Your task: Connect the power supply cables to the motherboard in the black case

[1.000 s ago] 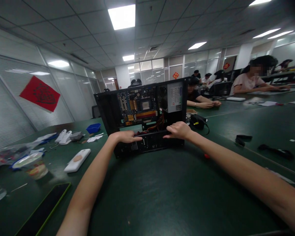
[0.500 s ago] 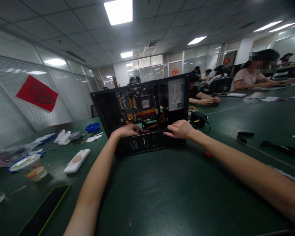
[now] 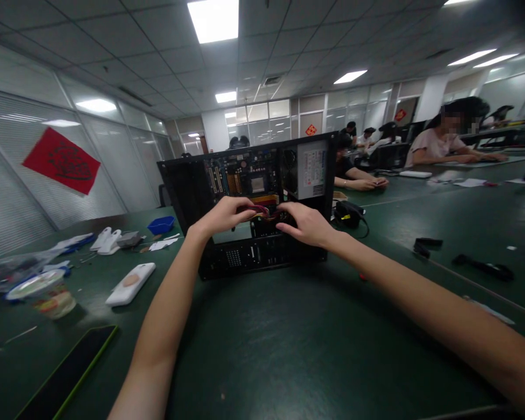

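Observation:
An open black computer case (image 3: pixel 227 259) stands on the green table (image 3: pixel 289 344), its motherboard (image 3: pixel 240 178) and grey power supply (image 3: pixel 311 169) facing me. Both my hands are inside the case opening. My left hand (image 3: pixel 223 216) pinches a bundle of coloured cables (image 3: pixel 262 211) below the motherboard. My right hand (image 3: pixel 304 223) is right beside it, fingers curled toward the same cables; how much it grips is hidden.
A white device (image 3: pixel 130 284), a blue tray (image 3: pixel 160 224), a food cup (image 3: pixel 41 294) and a dark green-edged slab (image 3: pixel 65 376) lie on the left. A black adapter (image 3: pixel 349 213) and black straps (image 3: pixel 481 268) lie right. Other people sit at the tables behind.
Both hands left the case's lower front edge and rose into the opening. The left hand has taken hold of the coloured cables, and the right hand closed in beside it.

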Motion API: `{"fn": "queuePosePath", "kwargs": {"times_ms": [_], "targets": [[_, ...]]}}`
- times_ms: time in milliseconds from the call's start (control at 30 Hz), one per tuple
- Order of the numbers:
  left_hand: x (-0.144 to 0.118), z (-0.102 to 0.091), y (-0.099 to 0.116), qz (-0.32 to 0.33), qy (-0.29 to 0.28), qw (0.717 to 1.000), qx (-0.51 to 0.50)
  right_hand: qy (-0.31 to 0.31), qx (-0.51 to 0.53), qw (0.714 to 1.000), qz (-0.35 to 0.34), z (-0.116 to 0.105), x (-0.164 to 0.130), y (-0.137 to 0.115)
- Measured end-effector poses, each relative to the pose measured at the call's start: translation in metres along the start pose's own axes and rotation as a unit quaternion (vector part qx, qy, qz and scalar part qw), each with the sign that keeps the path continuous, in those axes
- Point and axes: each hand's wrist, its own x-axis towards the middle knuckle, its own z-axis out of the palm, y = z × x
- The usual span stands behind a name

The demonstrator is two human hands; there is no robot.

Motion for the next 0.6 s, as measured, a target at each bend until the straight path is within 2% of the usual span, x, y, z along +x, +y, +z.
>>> {"fn": "queuePosePath", "kwargs": {"times_ms": [33,67,167,200,267,400,600], "targets": [[0.003,-0.003,0.008,0.016,0.017,1.000,0.002,0.024,0.069,0.997,0.002,-0.005,0.012,-0.009],[0.005,-0.005,0.015,0.030,0.029,0.999,0.007,0.019,0.139,0.990,0.000,-0.011,0.025,-0.018],[0.007,-0.010,0.032,0.048,0.051,0.997,0.019,-0.057,0.269,0.961,0.035,-0.028,0.057,-0.034],[0.005,-0.011,0.036,0.052,0.050,0.997,0.014,-0.066,0.283,0.956,0.049,-0.033,0.063,-0.036],[0.000,-0.012,0.042,0.069,0.036,0.997,-0.002,-0.044,0.291,0.953,0.070,-0.040,0.070,-0.035],[-0.008,-0.006,0.040,0.084,0.007,0.996,-0.023,-0.002,0.306,0.947,0.094,-0.055,0.064,-0.027],[0.004,0.009,0.032,0.119,0.073,0.990,0.003,-0.021,0.251,0.961,0.113,-0.075,0.053,-0.028]]}}
